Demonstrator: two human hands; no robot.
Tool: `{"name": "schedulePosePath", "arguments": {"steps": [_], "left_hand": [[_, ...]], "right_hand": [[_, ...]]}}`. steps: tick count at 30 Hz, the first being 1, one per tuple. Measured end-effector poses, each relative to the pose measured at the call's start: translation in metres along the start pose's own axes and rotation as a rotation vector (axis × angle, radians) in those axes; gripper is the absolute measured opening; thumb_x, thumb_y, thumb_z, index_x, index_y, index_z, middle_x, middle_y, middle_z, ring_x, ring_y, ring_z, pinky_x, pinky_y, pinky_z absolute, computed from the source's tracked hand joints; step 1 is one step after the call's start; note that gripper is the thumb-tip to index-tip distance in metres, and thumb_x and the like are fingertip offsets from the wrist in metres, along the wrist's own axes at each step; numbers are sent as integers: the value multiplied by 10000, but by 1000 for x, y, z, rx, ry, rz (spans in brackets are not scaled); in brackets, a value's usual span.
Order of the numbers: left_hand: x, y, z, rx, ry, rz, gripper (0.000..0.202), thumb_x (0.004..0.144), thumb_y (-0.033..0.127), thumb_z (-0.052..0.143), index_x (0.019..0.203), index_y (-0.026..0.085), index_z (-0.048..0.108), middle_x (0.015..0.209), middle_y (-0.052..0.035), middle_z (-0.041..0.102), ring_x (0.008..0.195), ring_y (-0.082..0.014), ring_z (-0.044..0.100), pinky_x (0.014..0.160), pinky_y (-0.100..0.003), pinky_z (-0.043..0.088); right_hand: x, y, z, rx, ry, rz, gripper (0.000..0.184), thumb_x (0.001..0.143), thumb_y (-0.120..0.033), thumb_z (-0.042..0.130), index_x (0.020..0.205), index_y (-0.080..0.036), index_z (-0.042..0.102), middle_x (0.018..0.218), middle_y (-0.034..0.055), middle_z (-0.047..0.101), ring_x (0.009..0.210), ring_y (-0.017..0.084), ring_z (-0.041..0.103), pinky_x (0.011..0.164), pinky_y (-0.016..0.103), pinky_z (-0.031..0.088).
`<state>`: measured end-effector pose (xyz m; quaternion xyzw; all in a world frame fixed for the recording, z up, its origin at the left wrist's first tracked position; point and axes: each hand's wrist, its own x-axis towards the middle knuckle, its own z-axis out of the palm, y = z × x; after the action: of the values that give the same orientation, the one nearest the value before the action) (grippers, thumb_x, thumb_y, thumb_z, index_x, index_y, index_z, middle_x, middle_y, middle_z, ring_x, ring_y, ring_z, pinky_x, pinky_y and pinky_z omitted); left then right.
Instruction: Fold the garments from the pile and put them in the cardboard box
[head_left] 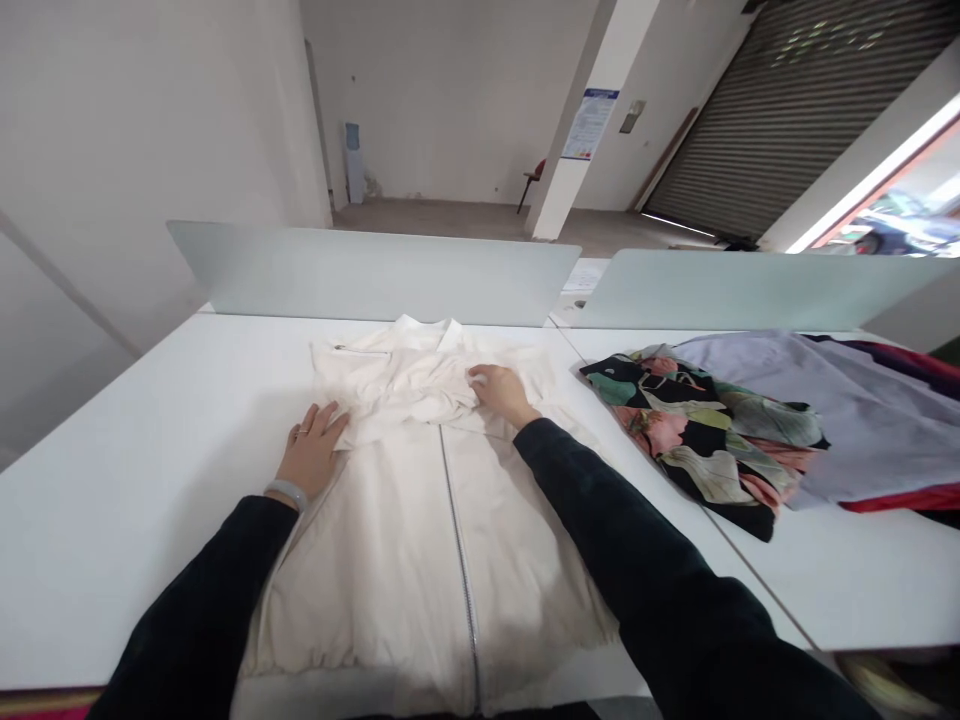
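Note:
A cream zip jacket lies spread on the white table, its collar toward the far side and its hem near me. A metal zipper runs down its middle, and the upper part is bunched in creases. My left hand rests open on the jacket's left edge, fingers stretched out, with a ring and a pale bracelet on it. At the upper middle, just right of the zipper line, my right hand has its thumb and fingers closed on the jacket's creased cloth.
Right of the jacket lie a folded floral-patterned garment and a pale lavender garment, with red and dark cloth under it. Frosted partitions stand along the far edge of the white table. A seam divides the tabletop.

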<state>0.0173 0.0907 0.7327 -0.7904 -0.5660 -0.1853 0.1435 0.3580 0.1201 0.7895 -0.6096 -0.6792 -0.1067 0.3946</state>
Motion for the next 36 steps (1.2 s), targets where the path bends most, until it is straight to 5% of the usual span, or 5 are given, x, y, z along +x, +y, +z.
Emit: {"name": "schedulePosePath", "arguments": {"steps": [6, 15, 23, 29, 36], "left_hand": [[0, -1, -1, -22, -3, 1, 604, 863, 137, 375, 1454, 246, 438, 1599, -47, 276, 1487, -299, 169, 1156, -520, 273], [1, -3, 0, -32, 17, 22, 610, 853, 98, 360, 1449, 192, 448, 1594, -76, 283, 1481, -324, 174, 1140, -551, 280], [2, -6, 3, -44, 39, 27, 607, 842, 111, 381, 1437, 195, 468, 1589, -76, 297, 1478, -335, 183, 1138, -551, 284], [8, -14, 7, -97, 63, 44, 590, 819, 154, 407, 1398, 180, 516, 1572, -92, 330, 1470, -346, 205, 1140, -550, 288], [-5, -31, 5, -351, 95, 69, 604, 814, 422, 477, 1344, 139, 543, 1550, -137, 346, 1456, -300, 257, 1196, -474, 213]], "right_hand": [[-21, 12, 26, -64, -26, -59, 360, 950, -167, 406, 1188, -136, 675, 1029, 135, 654, 902, 203, 631, 856, 298, 472], [-31, 12, -2, -124, 35, -312, 514, 785, -29, 501, 1280, -121, 602, 1476, 164, 417, 1304, 309, 406, 1088, 451, 365], [-58, 6, -2, -170, -183, -418, 434, 907, -109, 436, 1324, -136, 551, 1391, 142, 544, 1289, 275, 480, 1059, 457, 404], [-90, 3, -40, -200, -384, -429, 427, 870, -97, 493, 1291, -114, 565, 1427, 178, 492, 1305, 292, 480, 1063, 437, 410], [-193, 26, -88, -112, -412, -421, 370, 909, -165, 507, 1267, -183, 600, 1400, 145, 535, 1296, 290, 500, 1075, 510, 406]]}}
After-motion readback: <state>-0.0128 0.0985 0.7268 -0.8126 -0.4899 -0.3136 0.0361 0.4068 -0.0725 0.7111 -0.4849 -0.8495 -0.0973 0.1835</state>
